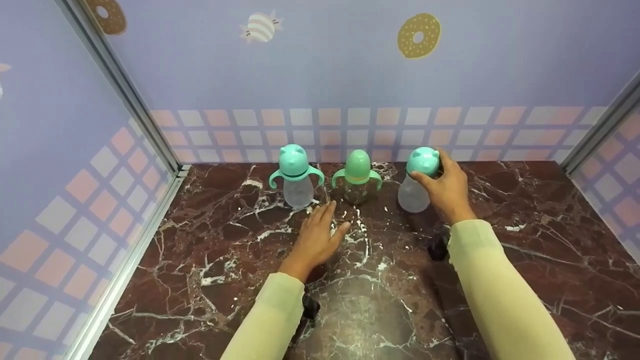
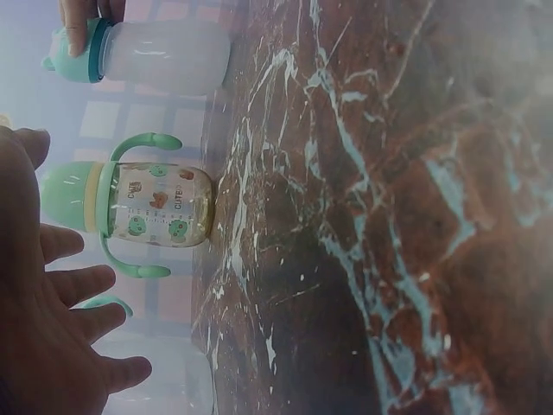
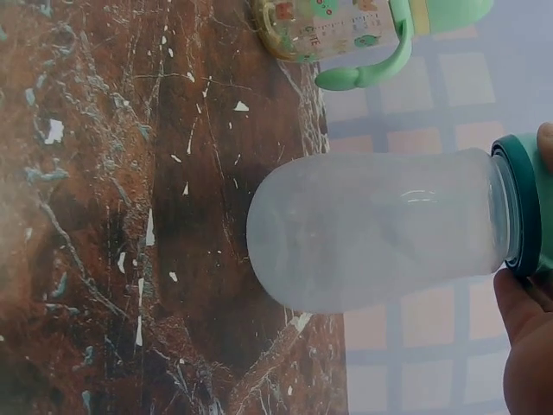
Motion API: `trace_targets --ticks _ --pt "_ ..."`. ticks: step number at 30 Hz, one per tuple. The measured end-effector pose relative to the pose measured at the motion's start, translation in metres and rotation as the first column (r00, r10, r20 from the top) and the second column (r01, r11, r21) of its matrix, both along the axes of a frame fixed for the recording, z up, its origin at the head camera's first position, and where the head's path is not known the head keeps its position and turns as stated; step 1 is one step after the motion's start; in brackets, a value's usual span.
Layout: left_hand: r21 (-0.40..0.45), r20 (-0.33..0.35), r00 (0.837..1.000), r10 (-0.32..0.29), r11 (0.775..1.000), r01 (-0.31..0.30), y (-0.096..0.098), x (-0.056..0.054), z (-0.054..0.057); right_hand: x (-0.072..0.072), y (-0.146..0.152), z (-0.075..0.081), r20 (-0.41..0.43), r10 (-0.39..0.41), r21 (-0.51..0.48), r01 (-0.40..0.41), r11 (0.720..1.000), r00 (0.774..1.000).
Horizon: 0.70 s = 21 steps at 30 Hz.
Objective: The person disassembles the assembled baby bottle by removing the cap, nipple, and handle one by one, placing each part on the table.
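My right hand point(image 1: 450, 187) grips the teal cap of a frosted baby bottle point(image 1: 414, 195) at the right of the row. Thumb and fingers are on either side of that cap; the bottle has no handles and stands upright. My left hand point(image 1: 317, 237) is held with its fingers spread, in front of the other two bottles and holding nothing. Nearest to it are a clear baby bottle point(image 2: 164, 204) with a green cap, two green handles and printed pictures, and a frosted baby bottle point(image 1: 298, 192) with a teal eared cap and two teal handles.
The bottles stand on a dark red marbled tabletop point(image 1: 200, 240), close to the back wall point(image 1: 340, 65) with its checked band. A side wall point(image 1: 65, 165) with a metal edge closes the left, and another wall point(image 1: 617, 185) the right.
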State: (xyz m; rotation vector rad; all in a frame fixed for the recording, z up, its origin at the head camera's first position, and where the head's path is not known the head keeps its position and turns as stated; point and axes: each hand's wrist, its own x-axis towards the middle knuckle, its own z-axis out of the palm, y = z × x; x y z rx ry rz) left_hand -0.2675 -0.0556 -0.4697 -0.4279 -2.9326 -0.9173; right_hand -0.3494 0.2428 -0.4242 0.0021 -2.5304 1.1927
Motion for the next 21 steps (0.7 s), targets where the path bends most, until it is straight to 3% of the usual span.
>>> trace_targets --ticks 6,16,21 --pt "0.013 -0.004 1.0 -0.014 1.0 0.014 0.001 0.001 0.002 0.007 0.001 0.004 -0.009 0.01 0.053 -0.01 0.999 1.0" --pt "0.081 -0.008 1.0 -0.026 0.996 0.026 0.002 0.004 -0.001 0.023 0.003 0.01 -0.044 0.05 0.044 -0.048 0.998 0.998" --pt "0.156 0.053 0.998 -0.025 0.988 0.016 0.002 0.008 0.001 0.033 0.001 0.013 -0.053 0.048 0.052 -0.046 0.998 0.997"
